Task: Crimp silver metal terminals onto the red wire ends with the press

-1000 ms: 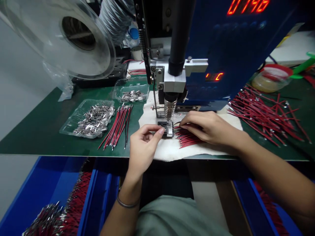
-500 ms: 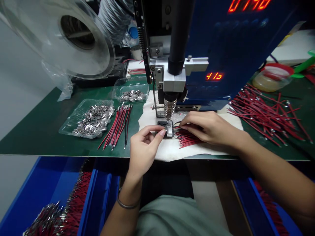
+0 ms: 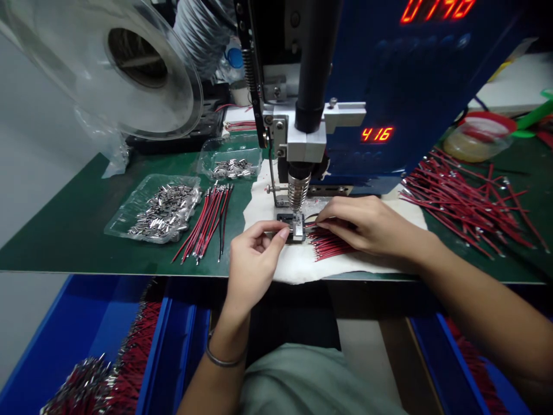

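Note:
At the left side of a small metal fixture [image 3: 298,228], my left hand [image 3: 254,262] pinches thumb and forefinger together; whatever lies between the tips is too small to make out. From the right, my right hand [image 3: 369,226] grips a thin red wire [image 3: 310,224] whose end reaches the fixture. Directly above stands the spring-wrapped tip of a soldering machine [image 3: 298,190], down at the fixture. A row of red wires [image 3: 330,246] lies on a white cloth [image 3: 298,272], partly under my right hand.
To the left are a clear tray of metal connectors [image 3: 162,213], a smaller tray [image 3: 231,164] and a bundle of red and black wires [image 3: 205,225]. A wire pile [image 3: 466,202] lies right. Blue drawers [image 3: 177,346] sit below the table edge. A large spool [image 3: 99,69] hangs upper left.
The lower red display on the machine shows different characters and now reads 416. Both hands stay in practically the same place and grip.

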`<state>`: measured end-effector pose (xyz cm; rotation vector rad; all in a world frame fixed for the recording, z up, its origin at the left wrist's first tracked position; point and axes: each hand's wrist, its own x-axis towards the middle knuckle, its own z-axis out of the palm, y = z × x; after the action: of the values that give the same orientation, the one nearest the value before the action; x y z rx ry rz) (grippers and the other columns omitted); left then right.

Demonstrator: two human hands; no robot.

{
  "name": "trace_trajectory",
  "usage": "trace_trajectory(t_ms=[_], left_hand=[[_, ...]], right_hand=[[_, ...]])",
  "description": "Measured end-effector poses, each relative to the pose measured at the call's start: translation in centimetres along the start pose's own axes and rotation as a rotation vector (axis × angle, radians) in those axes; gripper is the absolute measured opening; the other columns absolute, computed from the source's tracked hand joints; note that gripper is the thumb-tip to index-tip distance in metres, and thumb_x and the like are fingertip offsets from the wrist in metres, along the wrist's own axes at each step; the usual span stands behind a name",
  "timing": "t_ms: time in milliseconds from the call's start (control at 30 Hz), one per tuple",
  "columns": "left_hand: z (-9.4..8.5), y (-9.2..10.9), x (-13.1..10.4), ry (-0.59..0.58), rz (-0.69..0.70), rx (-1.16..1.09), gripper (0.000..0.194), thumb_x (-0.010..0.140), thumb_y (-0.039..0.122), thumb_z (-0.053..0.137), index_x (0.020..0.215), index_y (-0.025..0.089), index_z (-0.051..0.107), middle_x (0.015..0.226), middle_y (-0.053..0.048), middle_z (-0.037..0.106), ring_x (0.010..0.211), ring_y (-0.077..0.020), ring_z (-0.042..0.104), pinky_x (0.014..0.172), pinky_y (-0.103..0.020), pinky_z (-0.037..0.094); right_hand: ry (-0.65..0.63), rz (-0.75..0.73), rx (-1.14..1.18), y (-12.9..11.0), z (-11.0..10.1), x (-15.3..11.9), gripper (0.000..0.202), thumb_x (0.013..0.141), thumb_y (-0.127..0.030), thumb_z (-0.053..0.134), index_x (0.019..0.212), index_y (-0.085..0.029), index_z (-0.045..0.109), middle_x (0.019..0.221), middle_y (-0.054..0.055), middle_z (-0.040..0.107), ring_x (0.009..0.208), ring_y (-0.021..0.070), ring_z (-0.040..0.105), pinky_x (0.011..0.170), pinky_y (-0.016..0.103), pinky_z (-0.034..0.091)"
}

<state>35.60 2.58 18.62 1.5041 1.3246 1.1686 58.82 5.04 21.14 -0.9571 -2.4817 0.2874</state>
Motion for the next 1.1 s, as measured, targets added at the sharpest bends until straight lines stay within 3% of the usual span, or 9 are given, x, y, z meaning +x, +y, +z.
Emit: trace_trajectory(t_ms=[400,1100], left_hand=[[-0.03,-0.13,0.42,-0.043,-0.034,-0.054,0.017,0.079,0.032,0.071,0.086,0.017,0.075,0.082,-0.005,0.072,0.070,-0.0121,0.060,0.060,-0.019,0.043],[-0.13,-0.19,0.45,-0.056,-0.048,-0.089,0.018,0.079,0.031,0.070,0.086,0.015,0.076,0.083,-0.008,0.071,0.074,-0.0159,0.063,0.060,-0.022,0.045]], right_hand=[[0.007,-0.002,0.043,-0.07,0.16,0.13,0.012,0.093,-0.017,0.051,0.102,-0.016,0.059,0.092,0.005,0.062,0.080,0.0133,0.058,0.071,0.025,0.043],[0.038,-0.045,0.041,-0.26,0.24,0.15,0.009,0.091,-0.014,0.053,0.097,-0.015,0.060,0.086,0.004,0.062,0.075,0.0123,0.058,0.067,0.024,0.043]])
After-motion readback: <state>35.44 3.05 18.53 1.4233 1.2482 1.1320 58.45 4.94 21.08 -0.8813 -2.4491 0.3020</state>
